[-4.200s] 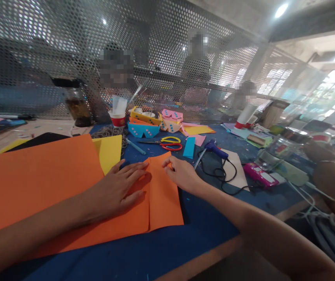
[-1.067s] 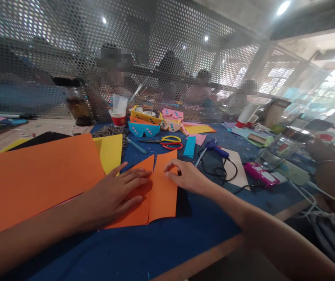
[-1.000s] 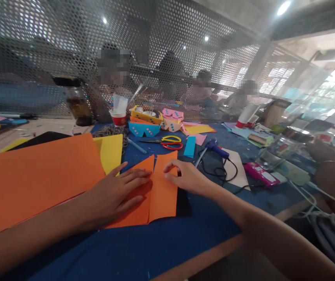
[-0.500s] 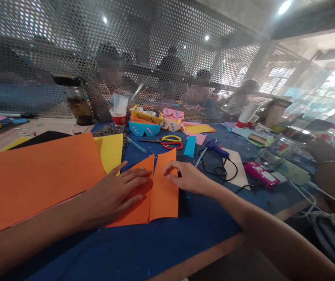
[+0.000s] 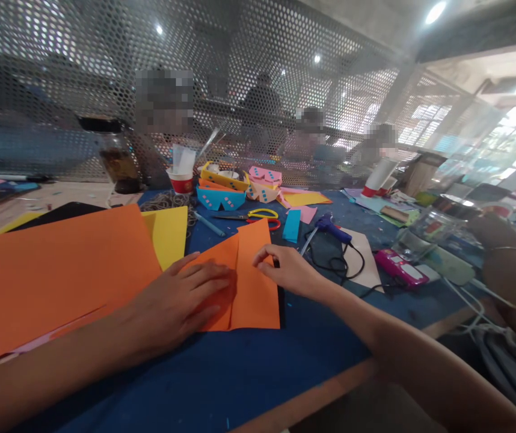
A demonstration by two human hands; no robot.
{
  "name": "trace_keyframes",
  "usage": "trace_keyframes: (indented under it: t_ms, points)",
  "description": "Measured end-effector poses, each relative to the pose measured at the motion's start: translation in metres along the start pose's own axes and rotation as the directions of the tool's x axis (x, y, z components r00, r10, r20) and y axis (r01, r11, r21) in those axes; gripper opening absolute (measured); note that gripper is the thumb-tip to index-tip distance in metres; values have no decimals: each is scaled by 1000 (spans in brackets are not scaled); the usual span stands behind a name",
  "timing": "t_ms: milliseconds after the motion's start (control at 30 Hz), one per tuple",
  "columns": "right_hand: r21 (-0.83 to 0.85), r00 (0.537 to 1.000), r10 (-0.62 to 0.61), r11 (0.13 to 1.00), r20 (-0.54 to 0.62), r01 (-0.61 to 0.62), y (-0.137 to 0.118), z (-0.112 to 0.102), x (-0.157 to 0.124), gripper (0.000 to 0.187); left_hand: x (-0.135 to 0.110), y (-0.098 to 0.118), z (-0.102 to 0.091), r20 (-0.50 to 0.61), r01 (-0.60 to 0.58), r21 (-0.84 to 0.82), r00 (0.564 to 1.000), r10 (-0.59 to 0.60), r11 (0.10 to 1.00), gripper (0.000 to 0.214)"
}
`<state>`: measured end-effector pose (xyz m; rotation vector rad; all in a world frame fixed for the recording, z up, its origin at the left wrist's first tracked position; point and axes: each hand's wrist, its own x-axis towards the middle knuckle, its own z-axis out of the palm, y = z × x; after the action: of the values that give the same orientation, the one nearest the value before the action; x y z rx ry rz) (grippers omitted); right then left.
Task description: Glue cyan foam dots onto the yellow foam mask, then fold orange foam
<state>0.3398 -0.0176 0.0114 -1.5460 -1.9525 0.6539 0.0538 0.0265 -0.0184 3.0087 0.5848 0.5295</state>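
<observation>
A folded sheet of orange paper (image 5: pixel 258 297) lies in front of me, with a lengthwise line between its left and right parts. My left hand (image 5: pixel 190 294) rests flat on the left part, fingers stretched out. Over the right part is my right hand (image 5: pixel 285 269), its index finger and thumb loosely curled with a gap between them. It appears to hold nothing, and its other fingers are mostly hidden. A dark edge shows just under the paper's right side. Beside my left forearm lies a large orange sheet (image 5: pixel 59 264), with a yellow sheet (image 5: pixel 172 234) partly beneath it.
Scissors (image 5: pixel 262 218), a blue pen (image 5: pixel 210 225) and paper masks (image 5: pixel 222 198) lie beyond the paper. To the right are a purple glue gun (image 5: pixel 332 228) with a looping cord and a pink device (image 5: pixel 400 267). Another person's arm (image 5: pixel 506 258) is at far right.
The folded orange paper has shifted slightly away from me and turned. Its right part lies flatter, and the gap at the line has narrowed. My hands have barely moved.
</observation>
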Motion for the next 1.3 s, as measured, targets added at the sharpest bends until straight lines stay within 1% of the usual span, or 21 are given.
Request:
trace_keyframes:
  t_ms: [133,267,433,600,767,833,967,1067,1167,1300]
  points:
    - [-27,1000,13,1000,0,-13,-1,0,0,13,-1,2,0,31,2,-1,1000,-2,1000,38]
    - [-59,999,40,997,11,-39,-4,1,-1,11,-1,4,1,21,8,-17,1000,-8,1000,38]
    - [-62,999,19,998,40,-16,-6,0,-3,16,0,5,0,11,-1,-32,1000,2,999,38]
    - [-67,995,54,997,81,-48,-10,-3,-4,20,1,5,-1,17,2,-31,1000,-1,1000,38]
    - [-93,995,63,994,72,-56,-12,-5,-5,13,1,4,0,7,6,-36,1000,-6,999,36]
    - [-81,995,48,996,85,-41,-10,-5,-5,14,0,4,0,13,7,-36,1000,-6,999,37]
    - [10,993,-29,1000,114,28,-6,-5,-6,14,0,4,0,32,9,-27,999,-8,1000,38]
    - [31,989,-66,998,134,63,-6,-5,-7,21,-1,4,0,34,14,-26,999,-13,1000,38]
    - [28,982,-82,996,169,79,-8,-5,-7,27,-1,4,0,41,3,-28,999,-2,1000,38]
    - [21,979,-77,997,190,75,-11,-7,-8,29,-1,3,1,38,-6,-26,999,7,1000,39]
